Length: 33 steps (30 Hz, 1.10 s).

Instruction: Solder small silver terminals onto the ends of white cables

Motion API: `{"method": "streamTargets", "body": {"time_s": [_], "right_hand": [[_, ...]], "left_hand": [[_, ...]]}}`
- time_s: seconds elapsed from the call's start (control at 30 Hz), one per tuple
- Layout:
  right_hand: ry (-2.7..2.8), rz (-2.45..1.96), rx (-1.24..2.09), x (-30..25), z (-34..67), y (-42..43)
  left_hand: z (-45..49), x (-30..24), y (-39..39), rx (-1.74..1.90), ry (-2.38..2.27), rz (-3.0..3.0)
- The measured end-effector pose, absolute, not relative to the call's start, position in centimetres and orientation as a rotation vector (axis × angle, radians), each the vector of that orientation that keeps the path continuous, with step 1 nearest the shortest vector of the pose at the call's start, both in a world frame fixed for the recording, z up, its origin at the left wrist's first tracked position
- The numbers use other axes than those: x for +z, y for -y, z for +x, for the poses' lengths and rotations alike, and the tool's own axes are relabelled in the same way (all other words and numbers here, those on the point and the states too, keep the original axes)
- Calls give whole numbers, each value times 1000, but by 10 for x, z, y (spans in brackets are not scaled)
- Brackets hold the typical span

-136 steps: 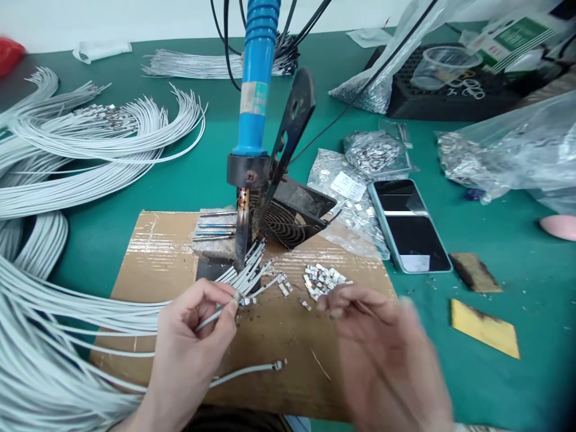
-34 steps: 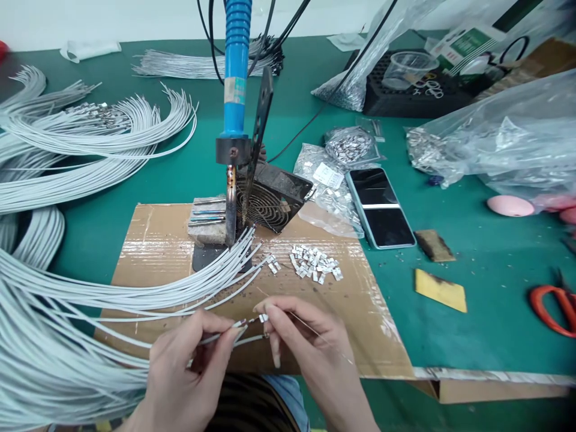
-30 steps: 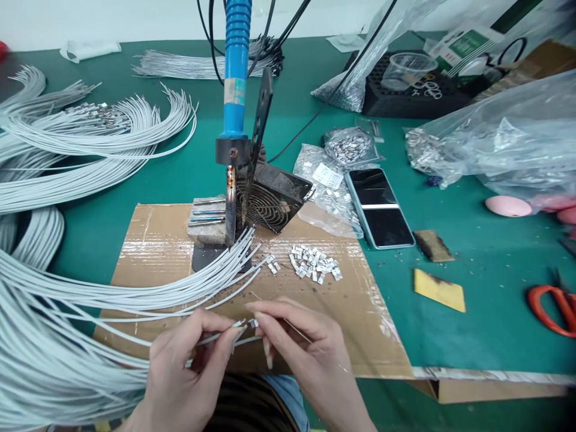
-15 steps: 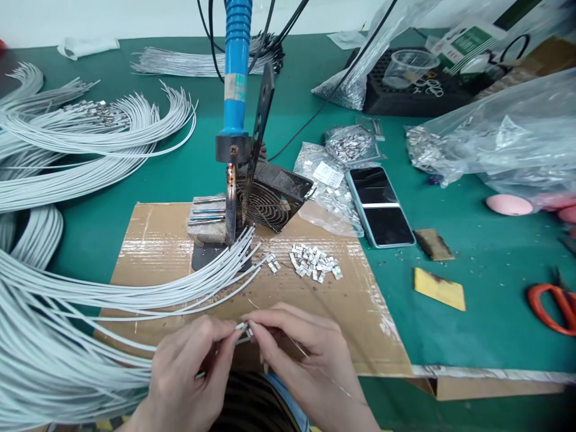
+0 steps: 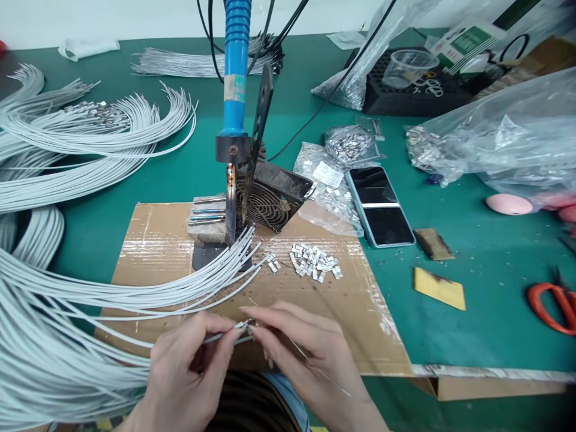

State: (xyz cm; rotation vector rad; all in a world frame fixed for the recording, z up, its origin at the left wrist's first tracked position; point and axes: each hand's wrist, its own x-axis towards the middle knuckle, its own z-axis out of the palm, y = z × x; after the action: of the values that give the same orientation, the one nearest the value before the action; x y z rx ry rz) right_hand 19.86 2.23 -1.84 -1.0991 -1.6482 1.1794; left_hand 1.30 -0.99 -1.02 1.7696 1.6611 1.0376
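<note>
Left pinch: your left hand (image 5: 193, 360) clasps a white cable (image 5: 242, 324).
Right grip: your right hand (image 5: 310, 348) curls at its tip; hold unclear.
Pose: hands angled inward, cable between, above the cardboard (image 5: 364, 324).

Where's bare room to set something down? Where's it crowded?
Bare: green mat between the yellow pad and red-handled scissors; mat between the upper-left white cables and the blue soldering iron; cardboard right of the metal-piece pile. Crowded: left side, largely under cables; front centre, at the left hand and right hand; back right, with plastic bags.
</note>
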Motion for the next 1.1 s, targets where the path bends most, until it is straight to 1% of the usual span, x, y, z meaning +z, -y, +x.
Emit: {"method": "streamTargets", "body": {"time_s": [0.2,0.33,0.37,0.43,0.57,0.67,0.77,0.93,1.1], "right_hand": [[1790,-1074,1011,-15,205,-24],[1548,-1297,819,-17,213,-22],[1448,-1336,839,-18,214,-21],[1272,-1350,992,-21,211,-19],[1052,-1209,1408,-31,193,-14],[901,-1104,1606,-37,177,-10],[827,-1056,1677,-38,168,-7],[752,-1035,1694,-38,164,-5],[643,-993,1773,-43,164,-5]], "left_hand": [[12,-12,12,990,-1588,1733],[10,-12,13,914,-1609,1634],[9,-12,13,898,-1611,1603],[8,-11,13,884,-1609,1537],[8,-8,12,893,-1610,1388],[10,-4,11,912,-1596,1289],[12,0,10,948,-1563,1196],[16,3,9,1009,-1516,1092],[18,5,7,986,-1569,1069]]}}
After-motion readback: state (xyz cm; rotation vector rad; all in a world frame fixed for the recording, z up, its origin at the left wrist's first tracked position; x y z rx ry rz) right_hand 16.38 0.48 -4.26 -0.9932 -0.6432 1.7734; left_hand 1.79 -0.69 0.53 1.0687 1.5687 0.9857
